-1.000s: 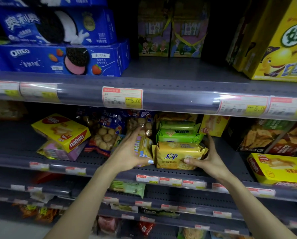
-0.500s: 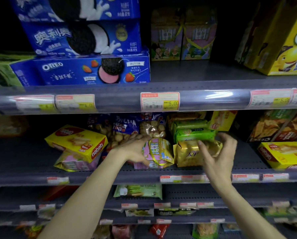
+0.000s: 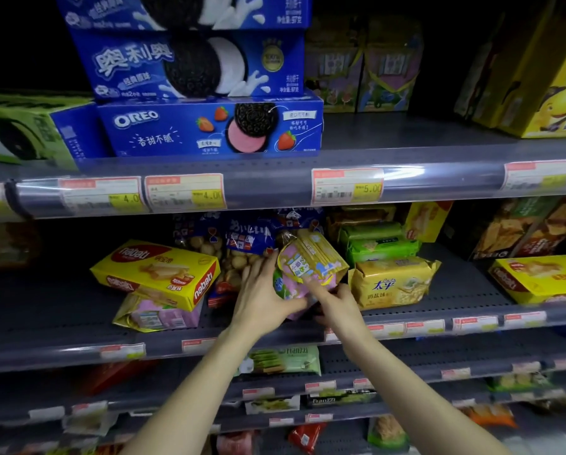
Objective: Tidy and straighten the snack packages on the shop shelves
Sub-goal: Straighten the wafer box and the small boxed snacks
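On the middle shelf (image 3: 465, 287), both hands, left (image 3: 262, 302) and right (image 3: 339, 302), apparently grip the pink-and-yellow snack pack (image 3: 308, 261).

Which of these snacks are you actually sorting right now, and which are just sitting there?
In hand:
pink and yellow packet, held by left hand and right hand
yellow cracker pack beside it

Just sitting:
Oreo boxes
Nabati box
green packs
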A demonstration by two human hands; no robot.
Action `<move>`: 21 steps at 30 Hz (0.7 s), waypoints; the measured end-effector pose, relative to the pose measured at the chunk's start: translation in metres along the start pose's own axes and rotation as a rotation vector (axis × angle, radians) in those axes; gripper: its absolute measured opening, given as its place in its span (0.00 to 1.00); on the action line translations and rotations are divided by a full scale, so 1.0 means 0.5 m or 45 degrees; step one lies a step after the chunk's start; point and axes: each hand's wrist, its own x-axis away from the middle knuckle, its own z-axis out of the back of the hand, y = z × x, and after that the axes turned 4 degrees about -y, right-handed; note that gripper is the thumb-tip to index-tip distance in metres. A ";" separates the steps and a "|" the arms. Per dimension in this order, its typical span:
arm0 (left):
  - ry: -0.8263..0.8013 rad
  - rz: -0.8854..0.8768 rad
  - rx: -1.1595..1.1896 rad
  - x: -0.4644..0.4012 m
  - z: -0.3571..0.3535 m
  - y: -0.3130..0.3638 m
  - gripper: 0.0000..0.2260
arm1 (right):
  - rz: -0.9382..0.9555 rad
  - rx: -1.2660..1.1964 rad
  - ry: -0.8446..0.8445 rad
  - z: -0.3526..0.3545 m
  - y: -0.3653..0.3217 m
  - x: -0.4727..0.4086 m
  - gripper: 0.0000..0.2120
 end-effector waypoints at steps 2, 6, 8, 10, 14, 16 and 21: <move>0.002 -0.004 0.024 0.006 -0.004 -0.005 0.48 | 0.028 -0.100 0.006 -0.010 -0.007 -0.014 0.43; -0.133 0.038 0.236 0.017 0.023 -0.035 0.53 | 0.056 -0.098 0.009 -0.010 -0.019 -0.028 0.30; -0.048 0.001 0.286 0.038 0.047 -0.051 0.46 | 0.080 -0.073 -0.002 -0.005 -0.022 -0.036 0.26; 0.150 -0.075 0.381 0.074 0.078 -0.079 0.32 | 0.100 -0.038 -0.010 -0.005 -0.028 -0.039 0.25; 0.713 -0.105 0.246 0.152 0.159 -0.132 0.13 | 0.117 0.062 -0.060 -0.009 -0.036 -0.043 0.26; 0.847 0.159 0.245 0.149 0.198 -0.159 0.20 | 0.118 0.100 -0.060 -0.014 -0.036 -0.047 0.26; 0.480 0.697 0.168 0.073 0.257 -0.209 0.55 | 0.145 0.104 -0.036 -0.019 -0.042 -0.052 0.25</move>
